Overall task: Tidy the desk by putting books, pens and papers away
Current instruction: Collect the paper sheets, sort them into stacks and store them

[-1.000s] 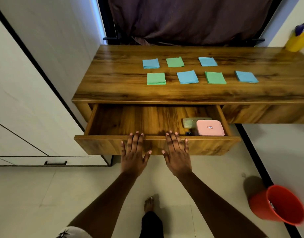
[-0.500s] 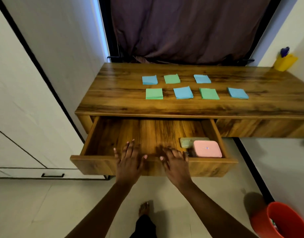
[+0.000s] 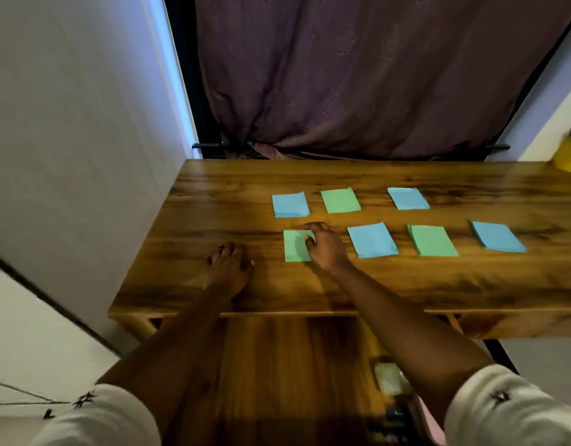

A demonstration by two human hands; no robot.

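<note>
My hands now off drawer [image 3: 277, 365], up on desk [image 3: 213, 194]: R hand [image 3: 324, 249] pinches front-row leftmost green pad [image 3: 295, 249] by its right edge; L hand [image 3: 228, 268] flat just left.

The wooden desk [image 3: 213, 201] carries seven paper pads [image 3: 408, 198]. A green pad [image 3: 292, 251] lies just left of the central blue pad [image 3: 372, 240]; a yellow container [image 3: 569, 156] stands far behind-right.
</note>
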